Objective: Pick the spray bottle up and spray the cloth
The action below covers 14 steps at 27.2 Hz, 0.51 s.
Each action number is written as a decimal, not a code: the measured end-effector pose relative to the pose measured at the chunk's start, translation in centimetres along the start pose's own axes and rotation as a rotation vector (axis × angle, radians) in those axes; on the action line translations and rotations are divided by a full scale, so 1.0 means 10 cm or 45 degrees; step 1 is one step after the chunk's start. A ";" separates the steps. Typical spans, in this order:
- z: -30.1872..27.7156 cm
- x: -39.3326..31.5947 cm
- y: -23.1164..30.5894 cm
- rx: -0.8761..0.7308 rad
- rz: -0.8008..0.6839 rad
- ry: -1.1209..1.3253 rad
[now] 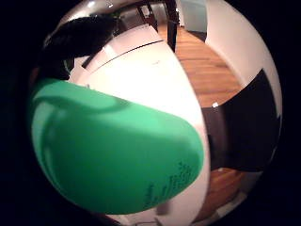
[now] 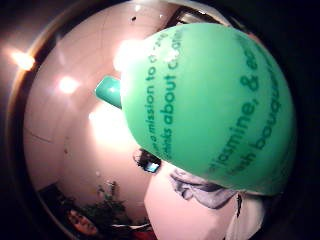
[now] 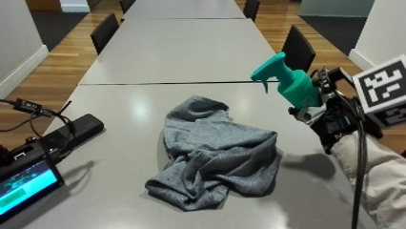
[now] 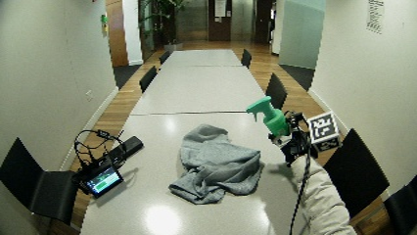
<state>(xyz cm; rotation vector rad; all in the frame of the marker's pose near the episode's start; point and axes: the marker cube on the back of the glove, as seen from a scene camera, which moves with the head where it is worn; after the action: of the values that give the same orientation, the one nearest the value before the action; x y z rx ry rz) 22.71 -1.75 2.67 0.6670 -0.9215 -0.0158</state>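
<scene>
A green spray bottle (image 3: 293, 84) is held up above the table's right side, tilted, with its nozzle pointing left toward the cloth. My gloved right hand (image 3: 329, 119) grips the bottle's body from behind and below. The bottle's green body fills the little finger side palm view (image 1: 117, 155) and the thumb side palm view (image 2: 210, 105), where printed text shows. A crumpled grey cloth (image 3: 216, 152) lies on the grey table (image 3: 120, 191), to the left of the hand and lower; it also shows in the wide view (image 4: 218, 164).
A black device with a lit screen (image 3: 22, 183) and cables (image 3: 44, 114) sits at the table's left edge. Black chairs (image 3: 298, 47) stand along both sides. More tables (image 3: 181, 47) extend behind. A wall is close on the right.
</scene>
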 end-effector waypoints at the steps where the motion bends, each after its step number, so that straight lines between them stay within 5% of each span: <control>1: -0.05 -0.10 -0.05 -0.013 -0.050 0.099; 9: 0.00 -0.94 -0.33 -0.192 -0.318 0.954; 14: 0.04 -0.97 -0.38 -0.197 -0.320 1.110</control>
<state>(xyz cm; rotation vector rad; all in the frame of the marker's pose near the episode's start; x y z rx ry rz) 17.43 -2.15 -6.30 0.5598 0.0046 -0.0178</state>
